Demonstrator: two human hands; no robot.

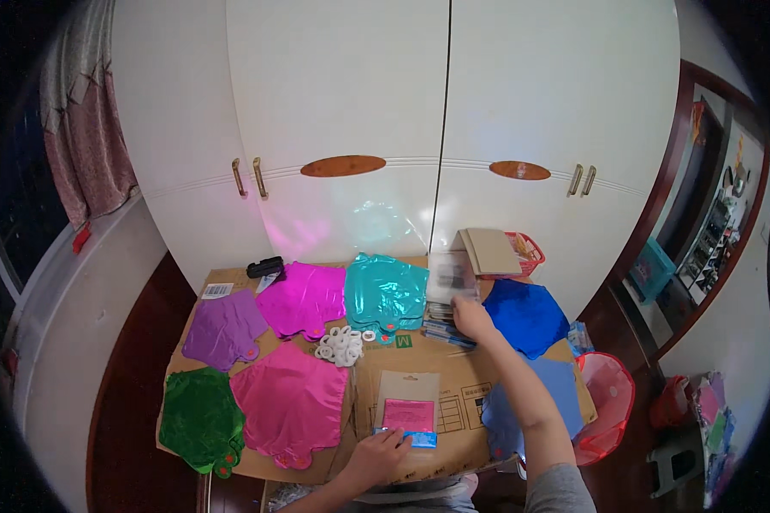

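In front of me lies a tan hang-hole card packet (410, 386) with a pink panel (408, 415) and a blue strip-shaped packet (423, 439) across its lower end. My left hand (381, 455) has its fingers closed on the blue strip-shaped packet. Reaching forward, my right hand (470, 318) has its fingers closed at the lower edge of a clear plastic bag (452, 272), which is slightly blurred. Just below that hand is a pile of blue-edged packets (447, 334). White rings (340, 346) are heaped left of the card packet.
Shiny foil balloon stacks lie around the cardboard tabletop (368, 376): green (201, 416), pink (291, 398), purple (222, 329), magenta (304, 295), teal (387, 291), blue (526, 316) and pale blue (530, 402). Tan cards (492, 250) lean by a red basket (530, 248). A red bin (607, 406) stands right.
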